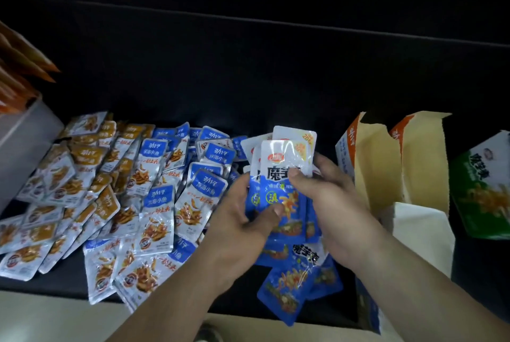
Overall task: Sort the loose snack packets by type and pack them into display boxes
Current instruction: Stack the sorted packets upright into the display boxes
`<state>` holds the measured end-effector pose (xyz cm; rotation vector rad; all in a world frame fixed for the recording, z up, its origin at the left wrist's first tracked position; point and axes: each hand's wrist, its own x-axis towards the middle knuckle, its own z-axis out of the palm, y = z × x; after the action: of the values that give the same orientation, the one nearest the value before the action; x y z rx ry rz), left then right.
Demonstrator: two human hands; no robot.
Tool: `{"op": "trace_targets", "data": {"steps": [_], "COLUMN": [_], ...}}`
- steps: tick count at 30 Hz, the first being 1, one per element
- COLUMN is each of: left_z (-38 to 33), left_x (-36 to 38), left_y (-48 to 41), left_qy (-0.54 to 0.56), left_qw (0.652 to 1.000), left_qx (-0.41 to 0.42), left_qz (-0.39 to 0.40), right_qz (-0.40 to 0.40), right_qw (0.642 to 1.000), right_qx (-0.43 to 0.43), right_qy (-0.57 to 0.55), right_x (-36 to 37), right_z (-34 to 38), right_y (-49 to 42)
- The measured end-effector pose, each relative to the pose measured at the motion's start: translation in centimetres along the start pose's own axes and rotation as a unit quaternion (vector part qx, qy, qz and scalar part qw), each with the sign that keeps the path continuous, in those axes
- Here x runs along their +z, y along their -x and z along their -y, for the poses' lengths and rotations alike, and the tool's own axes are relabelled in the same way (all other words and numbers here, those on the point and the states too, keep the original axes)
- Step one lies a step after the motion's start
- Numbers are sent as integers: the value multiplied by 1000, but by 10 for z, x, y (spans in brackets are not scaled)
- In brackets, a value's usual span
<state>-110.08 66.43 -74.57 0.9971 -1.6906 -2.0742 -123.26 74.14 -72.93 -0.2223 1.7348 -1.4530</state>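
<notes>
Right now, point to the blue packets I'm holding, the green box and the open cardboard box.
blue packets (287,152): head view, front packet's white top
green box (481,189): head view, printed front
open cardboard box (422,162): head view, brown inner flap

The left forearm (171,294) and the right forearm (408,267) enter bare from the lower edge and converge toward the centre. The left hand (245,214) holds a stack of blue packets (287,159) from its left side, thumb laid across the front face, fingers curled behind (hidden from view). The right hand (328,192) grips the same stack from the opposite side, thumb pressed on the front. Both wrists are roughly straight.
</notes>
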Motion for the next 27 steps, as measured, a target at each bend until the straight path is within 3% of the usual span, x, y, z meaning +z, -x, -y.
{"op": "trace_targets", "data": {"steps": [6,9,15,18,22,27], "left_z": [-17,-35,-85,-96,-69,-29], "left_x": [21,37,94,130,164,164], "left_y": [10,21,33,28,23,25], "left_qy": [-54,-125,-251,-331,-262,-191], "left_qw": [997,987,945,916,944,973], "left_qx": [53,71,40,29,-38,-4], "left_qz": [25,78,206,226,194,129], "right_qz": [6,17,42,32,-15,-44], "right_qw": [997,995,998,997,994,994], "right_qx": [-65,-80,-53,-56,-75,-98], "right_qy": [38,52,0,-47,-78,-2], "right_x": [-2,-30,-108,-135,-151,-158], "right_z": [7,21,58,59,38,14], "right_y": [31,51,93,103,101,90]}}
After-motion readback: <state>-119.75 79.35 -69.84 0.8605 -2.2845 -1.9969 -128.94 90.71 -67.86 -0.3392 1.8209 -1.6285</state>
